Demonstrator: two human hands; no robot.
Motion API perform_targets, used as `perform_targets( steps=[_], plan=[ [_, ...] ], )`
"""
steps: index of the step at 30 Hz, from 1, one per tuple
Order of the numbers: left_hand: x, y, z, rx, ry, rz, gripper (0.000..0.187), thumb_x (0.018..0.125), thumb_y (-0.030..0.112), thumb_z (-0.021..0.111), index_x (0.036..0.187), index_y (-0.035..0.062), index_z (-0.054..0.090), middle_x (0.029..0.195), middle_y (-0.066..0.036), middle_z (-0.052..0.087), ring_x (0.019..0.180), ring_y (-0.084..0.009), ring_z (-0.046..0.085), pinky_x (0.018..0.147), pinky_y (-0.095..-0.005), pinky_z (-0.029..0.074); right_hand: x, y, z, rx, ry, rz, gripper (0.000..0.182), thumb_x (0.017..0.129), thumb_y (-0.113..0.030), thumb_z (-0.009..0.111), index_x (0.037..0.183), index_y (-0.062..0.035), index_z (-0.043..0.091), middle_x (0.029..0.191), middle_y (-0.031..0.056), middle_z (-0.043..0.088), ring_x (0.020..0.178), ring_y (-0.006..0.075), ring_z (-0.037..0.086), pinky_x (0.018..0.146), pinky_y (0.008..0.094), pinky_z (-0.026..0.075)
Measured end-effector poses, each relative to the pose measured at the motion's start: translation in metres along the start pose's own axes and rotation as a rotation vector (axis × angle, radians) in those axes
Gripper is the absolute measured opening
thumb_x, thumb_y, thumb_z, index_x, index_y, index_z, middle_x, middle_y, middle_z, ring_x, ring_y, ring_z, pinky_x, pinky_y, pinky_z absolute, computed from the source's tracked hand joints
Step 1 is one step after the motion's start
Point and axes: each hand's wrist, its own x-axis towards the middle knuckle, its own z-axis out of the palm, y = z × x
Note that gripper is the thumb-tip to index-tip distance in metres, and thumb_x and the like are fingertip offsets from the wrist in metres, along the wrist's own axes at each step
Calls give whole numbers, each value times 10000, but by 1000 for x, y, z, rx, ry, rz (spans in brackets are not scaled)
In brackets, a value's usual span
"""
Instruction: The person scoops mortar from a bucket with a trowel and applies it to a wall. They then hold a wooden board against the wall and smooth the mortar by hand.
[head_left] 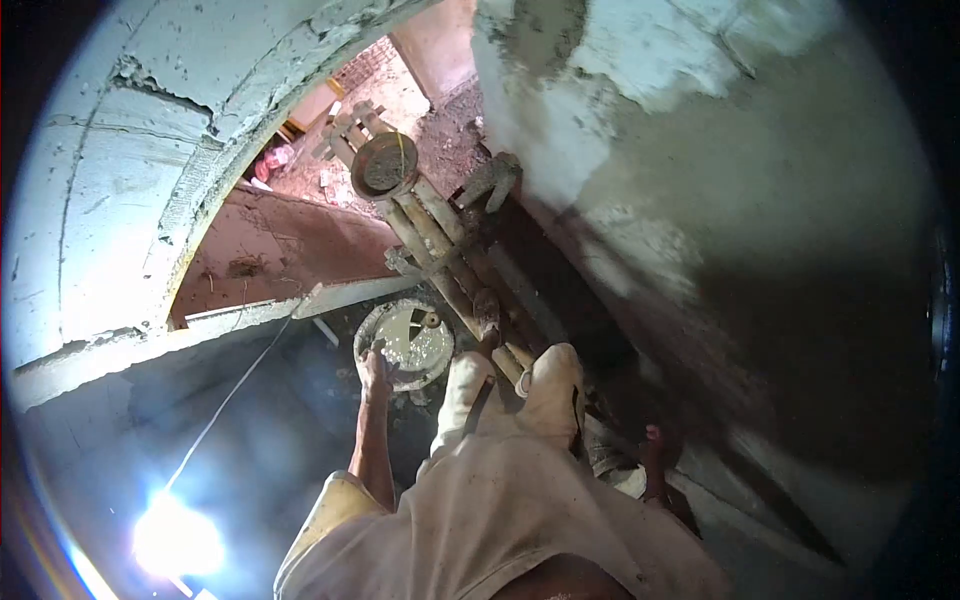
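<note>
My left hand (373,368) is at the near-left rim of a round bucket (446,362), its fingers closed over the edge. Pale, watery liquid (405,348) fills the bucket, and a small round object (431,320) shows at its far right side. My right hand (655,450) hangs low beside my right hip, close to the wall. Its fingers look curled, and shadow hides what they hold, if anything. A whitish thing (630,482) lies just left of that hand. My knees are over a narrow platform of wooden poles (430,235).
A pan of grey mortar (384,168) sits at the platform's far end. Partly wet plaster covers the wall (760,180) on the right. A curved concrete edge (225,130) runs along the upper left. A bright lamp (178,540) with a cord (228,408) is at lower left.
</note>
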Motion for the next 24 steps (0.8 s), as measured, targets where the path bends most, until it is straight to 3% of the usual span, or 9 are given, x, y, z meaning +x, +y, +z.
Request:
perform_targets(
  steps=[2, 4, 7, 10, 12, 15, 19, 21, 24],
  plan=[
    [20, 6, 16, 89, 82, -83, 226, 815, 260, 693, 906, 106, 555, 712, 20, 446, 606, -123, 462, 589, -354, 510, 40, -26, 21, 185, -66, -59, 428, 766, 23, 579, 1188, -39, 546, 1110, 108, 585, 1079, 235, 556, 929, 365, 453],
    [61, -4, 20, 119, 84, -115, 271, 830, 271, 669, 1001, 79, 582, 706, 15, 442, 602, -112, 462, 547, -342, 468, 83, -51, 42, 350, -145, -109, 465, 771, 28, 587, 1228, -29, 524, 1150, 93, 580, 1122, 213, 548, 954, 350, 447],
    [104, -11, 40, 107, -39, 53, 299, 833, 292, 674, 1010, 65, 592, 666, 41, 432, 587, -80, 429, 548, -289, 428, 110, -211, 34, 49, -269, 13, 454, 784, 67, 562, 1226, -36, 553, 1170, 86, 583, 1175, 211, 538, 967, 346, 446],
    [145, -23, 64, 107, 1, 110, 214, 866, 251, 641, 856, 40, 616, 761, 15, 554, 687, -105, 495, 631, -304, 418, 173, -196, 73, 139, -318, -298, 439, 803, 81, 562, 1224, -41, 576, 1195, 88, 586, 1156, 203, 552, 951, 330, 458],
    [196, -44, 76, 41, -6, 4, 200, 854, 226, 653, 914, 35, 632, 767, 22, 562, 651, -109, 521, 556, -305, 429, 193, -238, 98, 102, -329, -264, 439, 811, 76, 573, 1234, -42, 571, 1183, 87, 588, 1112, 196, 563, 931, 328, 466],
    [234, -59, 105, -32, -86, 115, 159, 859, 218, 655, 883, 68, 609, 754, 12, 561, 638, -97, 522, 527, -283, 424, 210, -285, 135, -69, -352, -327, 434, 827, 69, 590, 1244, -50, 566, 1166, 90, 590, 1047, 185, 574, 909, 330, 477],
    [281, -88, 150, -57, -95, 163, 200, 864, 245, 659, 943, 63, 633, 748, 16, 548, 634, -83, 489, 524, -263, 412, 238, -320, 229, -121, -390, -563, 461, 829, 62, 620, 1265, -71, 554, 1172, 95, 586, 1049, 188, 573, 904, 344, 483],
    [326, -125, 152, -90, -177, 204, 210, 858, 248, 671, 938, 57, 635, 745, 12, 553, 623, -87, 483, 518, -262, 402, 241, -353, 289, -22, -487, -511, 500, 848, 25, 626, 1320, -88, 504, 1299, 106, 508, 1122, 279, 558, 951, 425, 467],
    [366, -150, 162, -107, -239, 106, 218, 861, 246, 673, 938, 45, 636, 767, 6, 582, 620, -99, 481, 512, -259, 389, 249, -384, 393, 105, -474, -529, 609, 802, 1, 675, 1363, -95, 459, 1322, 140, 484, 1178, 310, 519, 978, 422, 448]
  ],
)
